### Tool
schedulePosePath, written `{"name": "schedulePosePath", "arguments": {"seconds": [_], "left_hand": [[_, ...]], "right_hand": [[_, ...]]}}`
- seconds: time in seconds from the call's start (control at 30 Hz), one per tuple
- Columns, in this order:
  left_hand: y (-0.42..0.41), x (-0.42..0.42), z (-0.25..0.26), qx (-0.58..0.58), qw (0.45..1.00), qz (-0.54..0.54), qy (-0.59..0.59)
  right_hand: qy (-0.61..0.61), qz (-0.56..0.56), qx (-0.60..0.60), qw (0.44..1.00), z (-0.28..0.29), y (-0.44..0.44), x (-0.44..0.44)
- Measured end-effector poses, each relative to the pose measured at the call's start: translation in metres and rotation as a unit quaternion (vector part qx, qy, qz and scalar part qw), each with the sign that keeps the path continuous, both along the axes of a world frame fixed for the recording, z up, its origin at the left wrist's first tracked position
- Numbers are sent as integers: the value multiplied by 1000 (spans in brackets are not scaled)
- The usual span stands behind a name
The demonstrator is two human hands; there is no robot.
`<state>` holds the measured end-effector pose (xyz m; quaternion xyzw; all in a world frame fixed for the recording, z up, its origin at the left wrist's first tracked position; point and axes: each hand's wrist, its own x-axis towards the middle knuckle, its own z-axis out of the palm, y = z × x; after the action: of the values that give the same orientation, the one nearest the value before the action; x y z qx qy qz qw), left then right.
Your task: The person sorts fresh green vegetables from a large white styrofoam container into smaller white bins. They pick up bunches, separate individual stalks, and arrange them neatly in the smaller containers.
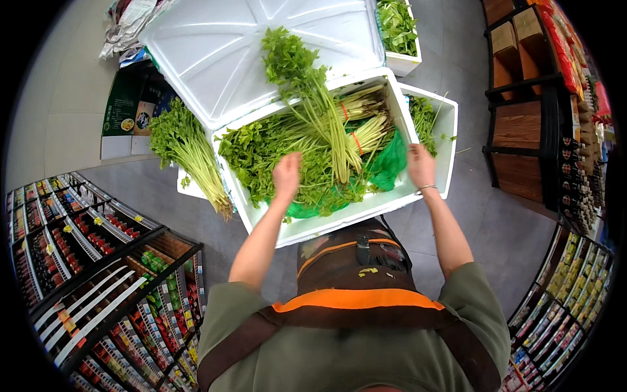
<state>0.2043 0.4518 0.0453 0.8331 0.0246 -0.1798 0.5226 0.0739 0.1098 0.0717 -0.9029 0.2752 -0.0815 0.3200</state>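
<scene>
A white foam box (318, 228) before me holds leafy celery (254, 147), partly in green netting (389, 161). Bundles tied with red bands (367, 134) lie at its right side, roots to the right. A loose bunch of celery (325, 117) lies across them, its leaves over the box's far edge. My left hand (287, 176) is blurred above the leaves near the front left; whether it grips any is unclear. My right hand (421, 164) is at the box's right wall, beside the netting; its fingers are partly hidden, so its grip cannot be told.
A foam lid (230, 54) tilts behind the box. Another celery bunch (196, 157) lies to the left. More foam boxes with greens stand at the right (446, 142) and far right (404, 61). Stocked shelves (122, 264) rise at the left; wooden shelving (517, 147) stands at the right.
</scene>
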Motion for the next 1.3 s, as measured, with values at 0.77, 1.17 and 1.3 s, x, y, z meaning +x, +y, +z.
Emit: {"name": "schedulePosePath", "arguments": {"seconds": [0.77, 1.17, 1.3], "left_hand": [[-104, -36, 35, 93, 993, 61, -30], [-103, -34, 62, 18, 992, 32, -117], [-83, 9, -4, 164, 961, 115, -192]], "right_hand": [[38, 172, 259, 950, -36, 130, 46], [-67, 48, 367, 926, 45, 72, 0], [-84, -81, 300, 947, 71, -9, -34]]}}
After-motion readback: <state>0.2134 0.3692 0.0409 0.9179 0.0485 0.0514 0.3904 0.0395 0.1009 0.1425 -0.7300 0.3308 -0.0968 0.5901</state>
